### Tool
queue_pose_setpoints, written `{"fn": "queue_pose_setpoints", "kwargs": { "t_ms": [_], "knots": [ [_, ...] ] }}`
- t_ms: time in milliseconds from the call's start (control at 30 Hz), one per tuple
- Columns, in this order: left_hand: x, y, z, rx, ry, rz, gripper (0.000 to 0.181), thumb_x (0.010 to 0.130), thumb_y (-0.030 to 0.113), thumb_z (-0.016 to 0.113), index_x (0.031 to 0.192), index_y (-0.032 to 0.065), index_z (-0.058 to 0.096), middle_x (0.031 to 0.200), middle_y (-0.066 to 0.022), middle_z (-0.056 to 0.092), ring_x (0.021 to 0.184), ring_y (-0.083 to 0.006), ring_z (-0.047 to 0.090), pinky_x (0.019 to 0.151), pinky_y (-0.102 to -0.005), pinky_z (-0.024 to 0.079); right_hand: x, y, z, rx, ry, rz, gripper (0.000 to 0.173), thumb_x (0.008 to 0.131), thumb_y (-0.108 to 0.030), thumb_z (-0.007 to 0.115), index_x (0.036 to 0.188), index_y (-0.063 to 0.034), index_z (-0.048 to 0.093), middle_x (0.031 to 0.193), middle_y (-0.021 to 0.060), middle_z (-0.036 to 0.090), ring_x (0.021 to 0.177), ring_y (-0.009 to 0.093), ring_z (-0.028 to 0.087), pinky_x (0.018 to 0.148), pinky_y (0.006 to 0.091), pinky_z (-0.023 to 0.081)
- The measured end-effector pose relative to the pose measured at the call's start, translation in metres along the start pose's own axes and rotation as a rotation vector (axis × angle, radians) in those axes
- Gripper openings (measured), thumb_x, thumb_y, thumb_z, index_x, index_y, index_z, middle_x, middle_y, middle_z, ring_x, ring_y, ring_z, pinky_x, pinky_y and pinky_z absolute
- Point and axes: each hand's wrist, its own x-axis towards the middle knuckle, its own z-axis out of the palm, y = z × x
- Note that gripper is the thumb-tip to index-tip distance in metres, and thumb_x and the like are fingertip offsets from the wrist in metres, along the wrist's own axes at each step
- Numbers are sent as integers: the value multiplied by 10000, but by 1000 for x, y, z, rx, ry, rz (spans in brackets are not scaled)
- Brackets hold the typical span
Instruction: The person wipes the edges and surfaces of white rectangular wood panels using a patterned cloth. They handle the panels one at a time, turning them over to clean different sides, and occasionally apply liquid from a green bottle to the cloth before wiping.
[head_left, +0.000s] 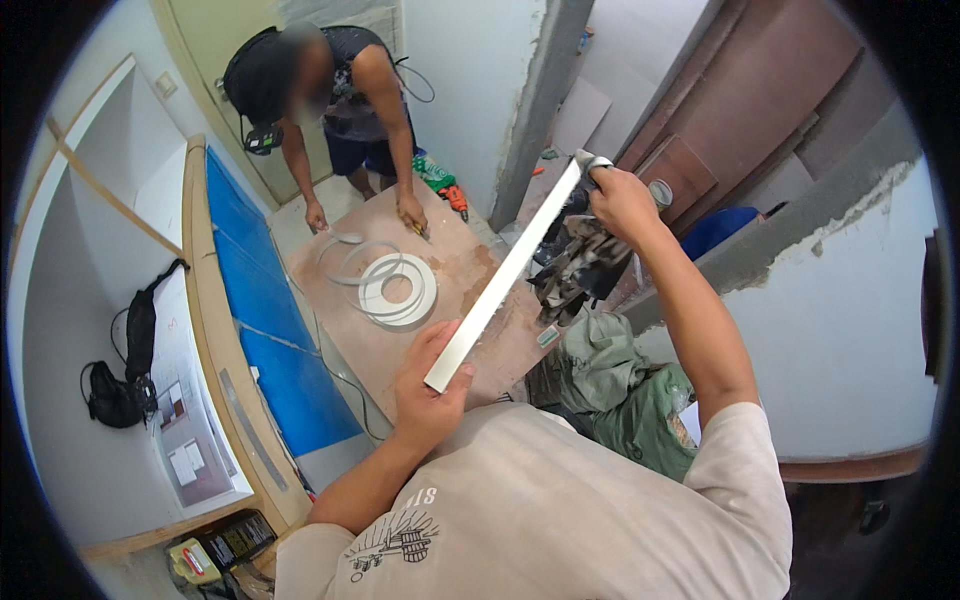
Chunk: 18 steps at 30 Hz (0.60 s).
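Note:
A narrow white strip of board (510, 274) slants upward in front of my chest, from lower left to upper right. My left hand (431, 386) grips its lower end, with fingers and thumb on either side. At the upper end my right hand (621, 199) holds a greyish cloth (592, 160) wrapped over the strip's tip. Beneath the strip lies a plywood sheet (352, 307) with worn brown patches. On that sheet rests a roll of white edge banding (375, 296), its outer loops loose.
Across the sheet a co-worker (364, 82) bends forward, one hand (412, 214) on the plywood holding a small tool. An orange power drill (454, 201) lies by the wall. Green sacks (637, 412) stand at right. Blue-covered panels (262, 300) and a cable (337, 367) run along the left.

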Motion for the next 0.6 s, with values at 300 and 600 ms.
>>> {"fn": "queue_pose_setpoints", "kwargs": {
  "t_ms": [300, 600],
  "knots": [
    [4, 5, 1, -28, -4, -44, 472, 810, -23, 664, 1270, -62, 566, 1266, -202, 582, 1147, -285, 583, 1006, -350, 422, -39, -40, -15, -74, 14, -241, 508, 804, -152, 597, 1311, -178, 564, 994, 154, 653, 888, 354, 661, 737, 464, 545],
    [6, -12, -2, -53, 30, 41, 547, 752, -60, 686, 1287, -31, 575, 1251, -213, 594, 1110, -309, 613, 942, -347, 474, -155, -185, -52, 172, -182, -649, 215, 756, -209, 670, 929, -84, 650, 836, 84, 576, 709, 241, 664, 574, 376, 531]
  ]
}}
